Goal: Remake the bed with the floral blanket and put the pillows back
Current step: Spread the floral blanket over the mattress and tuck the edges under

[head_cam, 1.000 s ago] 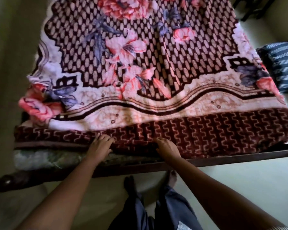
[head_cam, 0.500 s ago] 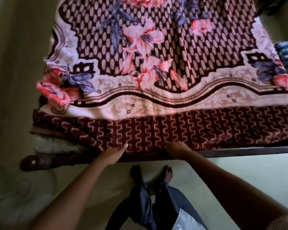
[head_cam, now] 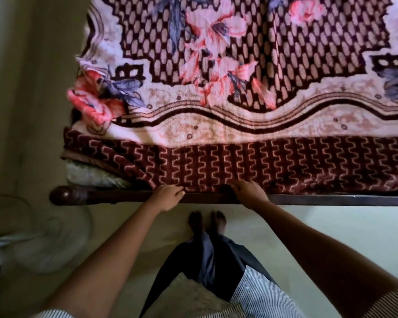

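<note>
**Maroon hem drawn level at the bed rail**

Maroon plush with a zigzag border, the near band of the floral blanket hangs over the bed's edge down to the dark wooden rail. Our left grip curls its fingers round that hem and pinches it. Our right grip lies on the hem nearby, but we cannot tell whether it pinches or only presses. We judge both sit low and close together to pull the border straight along the rail. The hem runs left to right, and the blanket's long axis seems to run away from us up the bed. At the left corner the pale mattress shows uncovered.
</note>
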`<action>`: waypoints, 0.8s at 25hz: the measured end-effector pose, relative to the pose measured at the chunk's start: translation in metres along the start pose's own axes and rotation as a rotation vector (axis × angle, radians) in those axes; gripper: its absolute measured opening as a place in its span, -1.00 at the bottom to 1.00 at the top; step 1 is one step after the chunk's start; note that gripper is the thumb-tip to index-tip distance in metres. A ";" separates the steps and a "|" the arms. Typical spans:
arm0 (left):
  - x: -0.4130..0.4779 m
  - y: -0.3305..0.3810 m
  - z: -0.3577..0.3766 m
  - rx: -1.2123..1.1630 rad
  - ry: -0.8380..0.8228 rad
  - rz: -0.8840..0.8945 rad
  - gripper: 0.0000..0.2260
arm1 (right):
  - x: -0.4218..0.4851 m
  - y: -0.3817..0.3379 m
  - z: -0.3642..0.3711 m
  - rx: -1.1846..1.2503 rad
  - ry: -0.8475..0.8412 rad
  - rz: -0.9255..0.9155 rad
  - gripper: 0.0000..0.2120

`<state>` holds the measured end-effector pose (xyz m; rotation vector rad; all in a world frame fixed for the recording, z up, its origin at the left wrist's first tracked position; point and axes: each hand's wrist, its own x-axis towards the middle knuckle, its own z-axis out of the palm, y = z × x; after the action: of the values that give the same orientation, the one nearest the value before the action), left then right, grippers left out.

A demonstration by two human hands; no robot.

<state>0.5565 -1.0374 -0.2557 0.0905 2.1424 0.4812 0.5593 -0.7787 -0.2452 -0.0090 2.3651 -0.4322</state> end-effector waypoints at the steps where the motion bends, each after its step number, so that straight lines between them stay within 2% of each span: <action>1: -0.013 -0.004 0.003 -0.044 0.110 0.079 -0.63 | -0.005 -0.008 0.002 0.099 0.088 0.020 -0.74; 4: -0.042 -0.032 -0.007 -0.118 0.406 0.167 -0.67 | -0.013 -0.047 0.005 0.241 0.149 -0.071 -0.77; 6: -0.048 -0.067 -0.031 0.016 0.617 0.202 -0.67 | -0.013 -0.088 0.005 0.265 0.128 -0.176 -0.77; 8: -0.041 -0.110 -0.061 0.164 0.694 0.192 -0.62 | -0.001 -0.126 0.015 0.268 0.114 -0.268 -0.76; 12: -0.017 -0.168 -0.108 0.426 0.529 0.228 -0.48 | 0.027 -0.194 0.029 0.239 0.114 -0.263 -0.68; 15: -0.008 -0.183 -0.144 0.623 0.391 0.239 -0.61 | 0.052 -0.234 0.045 0.139 0.074 -0.094 -0.51; 17: -0.006 -0.192 -0.157 0.580 0.286 0.199 -0.71 | 0.060 -0.247 0.054 0.127 0.099 -0.020 -0.55; 20: -0.024 -0.216 -0.155 0.544 0.150 0.249 -0.72 | 0.059 -0.256 0.070 0.069 0.033 -0.017 -0.61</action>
<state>0.4707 -1.2893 -0.2384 0.6485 2.3704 0.0312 0.5324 -1.0493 -0.2521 0.0097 2.3824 -0.5258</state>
